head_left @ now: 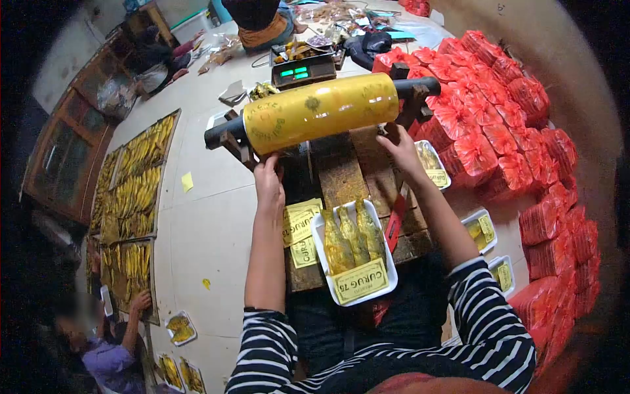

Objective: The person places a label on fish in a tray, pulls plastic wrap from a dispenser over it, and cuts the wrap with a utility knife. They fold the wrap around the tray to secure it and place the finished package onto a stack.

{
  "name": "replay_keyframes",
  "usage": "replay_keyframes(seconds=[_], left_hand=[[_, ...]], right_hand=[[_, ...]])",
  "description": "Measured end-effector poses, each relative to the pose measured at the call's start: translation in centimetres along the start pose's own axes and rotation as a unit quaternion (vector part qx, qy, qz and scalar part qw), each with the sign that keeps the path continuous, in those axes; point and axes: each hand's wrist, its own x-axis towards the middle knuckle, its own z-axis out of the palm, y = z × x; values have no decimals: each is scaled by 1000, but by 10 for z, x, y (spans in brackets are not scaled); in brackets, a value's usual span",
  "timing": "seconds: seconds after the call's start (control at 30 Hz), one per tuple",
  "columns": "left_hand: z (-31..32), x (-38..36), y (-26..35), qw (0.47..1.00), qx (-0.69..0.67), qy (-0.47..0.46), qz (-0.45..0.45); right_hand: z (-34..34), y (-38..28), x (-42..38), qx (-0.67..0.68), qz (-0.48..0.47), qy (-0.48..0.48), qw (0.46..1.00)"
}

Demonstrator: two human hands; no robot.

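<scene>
A big roll of yellow printed wrap film (321,113) lies across a wooden stand (341,171) on a black axle. My left hand (268,176) is up at the roll's lower left edge and my right hand (400,148) at its lower right edge, both pinching the clear film that hangs below the roll. On the stand below sits a white tray (388,270) with three golden-wrapped pieces and a yellow label (358,281). Loose yellow labels (300,226) lie to its left.
Red plastic bags (505,111) are piled along the right. Wrapped trays (482,230) lie right of the stand. A scale with a green display (303,69) stands behind the roll. Flat racks of yellow pieces (134,190) cover the floor at left, where another person (108,354) crouches.
</scene>
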Motion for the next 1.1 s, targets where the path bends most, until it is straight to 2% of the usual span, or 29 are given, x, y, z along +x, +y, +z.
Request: replay_keyframes(seconds=[0.07, 0.1, 0.13, 0.17, 0.2, 0.23, 0.3, 0.33, 0.37, 0.43, 0.5, 0.53, 0.57, 0.63, 0.7, 0.73, 0.77, 0.83, 0.87, 0.9, 0.93, 0.97, 1.03, 1.07, 1.1], left_hand=[[7, -8, 23, 999, -13, -9, -52], [13, -12, 33, 998, -19, -15, -62], [17, -16, 43, 997, -26, -20, -70], [19, -16, 51, 996, -32, -25, -76], [7, -7, 43, 995, -30, -44, -82], [5, -8, 43, 995, -31, -52, -74], [-3, -28, 42, 985, -116, -112, -58], [5, -50, 51, 987, -127, -84, -58], [-1, -60, 47, 980, -141, -132, -41], [-13, -85, 38, 972, -146, -181, -45], [-16, -131, 42, 970, -134, -187, -78], [-24, -154, 38, 979, -60, -164, -107], [-34, -182, 39, 972, -24, -191, -137], [-61, -233, 29, 949, 28, -263, -171], [-83, -275, 24, 927, 64, -303, -210], [-90, -295, 23, 915, 82, -325, -225], [-94, -312, 18, 936, 111, -246, -224], [-92, -337, 6, 959, 170, -89, -209], [-78, -344, -5, 969, 229, 54, -77], [-77, -356, -17, 969, 218, 99, -57], [-62, -359, -18, 975, 171, 32, -139], [-46, -360, -20, 968, 123, -34, -215], [-12, -336, -28, 955, -16, -20, -294], [-7, -325, -38, 977, 77, 31, -195], [-9, -313, -50, 979, 165, 81, -92]], right_hand=[[19, 11, 16, -36, 43, 24, 998], [28, 12, 17, 121, 81, 36, 989], [38, 11, 18, 276, 115, 47, 953], [45, 8, 20, 425, 144, 54, 892], [39, -14, 16, 445, 267, 69, 852], [42, -13, 19, 525, 254, 90, 807], [42, -6, 16, 670, 225, 132, 695], [29, 3, 9, 652, 251, 60, 713], [14, 13, 3, 767, 194, -207, 575], [-10, -73, -39, 695, 232, -123, 669], [-33, -75, -73, 628, 227, -172, 725], [-45, -68, -94, 590, 236, -182, 750], [-58, -54, -112, 554, 221, -233, 768], [-88, -65, -157, 423, 291, -264, 817], [-114, -60, -197, 291, 292, -318, 854], [-120, -63, -215, 269, 296, -349, 848], [-126, -50, -238, 233, 289, -364, 854], [-114, -47, -270, 256, 207, -328, 885], [-112, -49, -272, 195, 232, -321, 897], [-111, -51, -275, 133, 255, -313, 905], [-108, -52, -275, 70, 276, -305, 909], [-105, -51, -275, 99, 307, -290, 901], [-88, -42, -276, 162, 363, -264, 879], [-80, -34, -282, 212, 366, -252, 871], [-78, -36, -286, 241, 413, -247, 843]])
